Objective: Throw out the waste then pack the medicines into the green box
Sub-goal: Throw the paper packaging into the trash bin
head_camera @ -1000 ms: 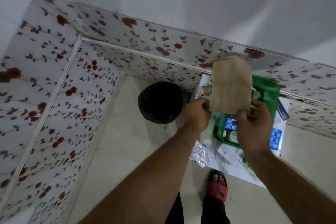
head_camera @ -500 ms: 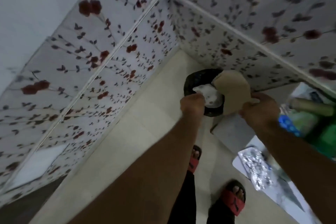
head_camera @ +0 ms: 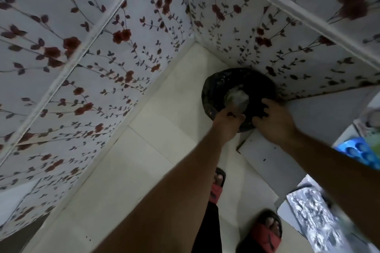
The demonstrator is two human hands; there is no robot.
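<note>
A black lined bin (head_camera: 218, 88) stands on the floor in the corner of the floral walls. My left hand (head_camera: 227, 120) reaches over its near rim, and its fingertips pinch the lower edge of a crumpled whitish wad of waste (head_camera: 237, 97) inside the bin's mouth. My right hand (head_camera: 274, 122) hovers over the bin's right side with fingers spread and nothing in it. The brown paper bag is out of sight. At the right edge lies a blue blister pack (head_camera: 360, 152). A silver foil strip (head_camera: 314, 213) lies lower right. The green box is out of frame.
A white table (head_camera: 269, 164) juts in from the right, its corner close to the bin. Floral tiled walls (head_camera: 102, 57) close off the left and back. My feet in red sandals (head_camera: 267, 232) stand on the pale floor beside the table.
The view has swung left from the table to the bin. Both hands moved over the bin. The brown paper bag that my right hand held is gone, and that hand has spread open.
</note>
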